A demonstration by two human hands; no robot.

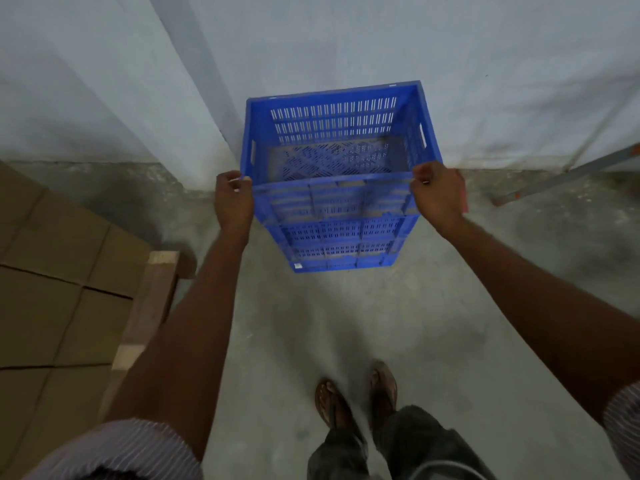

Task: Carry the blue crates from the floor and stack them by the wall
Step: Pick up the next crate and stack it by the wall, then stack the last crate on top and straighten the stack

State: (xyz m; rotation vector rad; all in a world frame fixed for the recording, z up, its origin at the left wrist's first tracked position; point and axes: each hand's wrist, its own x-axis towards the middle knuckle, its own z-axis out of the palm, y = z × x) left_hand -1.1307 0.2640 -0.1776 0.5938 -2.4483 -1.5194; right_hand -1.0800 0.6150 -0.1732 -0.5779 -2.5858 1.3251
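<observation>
Left hand [233, 199] and right hand [438, 192] clamp near corners of top blue crate [332, 147], seated on lower blue crates [341, 242] beside white wall [485, 64]. Judged step: seating crate on stack. Next: confirm rims nested square, then release.

Crates stacked at wall corner

The top crate [332, 161] sits on the lower crate [343, 244], before the wall [485, 81]; cartons [52, 271] lie left.
</observation>
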